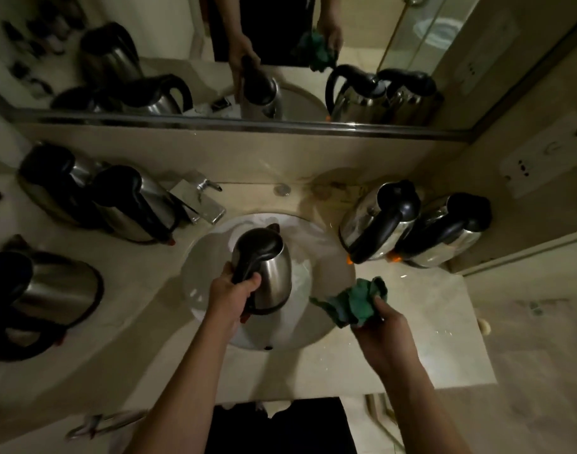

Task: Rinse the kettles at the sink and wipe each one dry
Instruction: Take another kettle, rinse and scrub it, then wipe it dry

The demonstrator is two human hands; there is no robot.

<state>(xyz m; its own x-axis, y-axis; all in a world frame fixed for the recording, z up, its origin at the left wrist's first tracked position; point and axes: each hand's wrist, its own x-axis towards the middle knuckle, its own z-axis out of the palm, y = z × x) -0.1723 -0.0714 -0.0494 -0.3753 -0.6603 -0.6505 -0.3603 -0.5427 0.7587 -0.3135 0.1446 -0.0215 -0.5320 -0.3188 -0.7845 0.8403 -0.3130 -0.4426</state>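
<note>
My left hand (234,291) grips the black handle of a steel kettle (274,273) and holds it over the white sink basin (212,257). The lid is down and the spout points away from me. My right hand (383,326) clutches a crumpled green cloth (356,301) just right of the kettle, not touching it. Two steel kettles (372,221) (444,231) stand on the counter to the right of the sink. Three more kettles (51,188) (133,204) (51,296) stand on the left.
A chrome tap (202,201) stands at the sink's back left. A mirror (280,60) runs along the wall behind and reflects the kettles and my hands. A wall socket panel (539,162) is at the right. The marble counter (428,322) ends at the right beside a tiled floor.
</note>
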